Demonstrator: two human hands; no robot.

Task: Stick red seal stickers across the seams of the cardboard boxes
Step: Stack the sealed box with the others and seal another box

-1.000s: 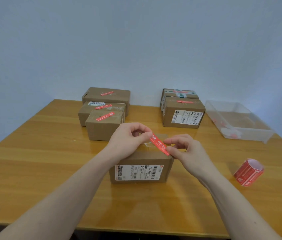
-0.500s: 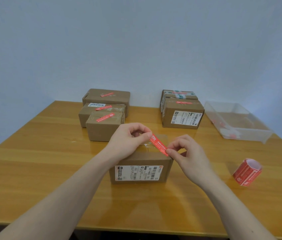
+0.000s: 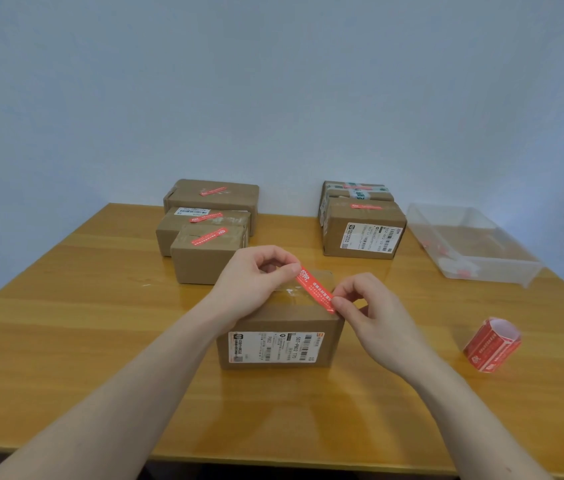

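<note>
Two ends of a long red seal sticker with white print are pinched, the far end by the left hand and the near end by the right hand, fingers curled on it. It is held slanted just above the taped top of the brown cardboard box with a white barcode label at the middle of the wooden desk. Behind this box, five brown cardboard boxes already sealed in red are set, and to its right a red roll of stickers and a clear plastic tray.

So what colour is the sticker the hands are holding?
Red with white writing: the sticker, stretched over the nearest box, shows best in the head view.
</note>
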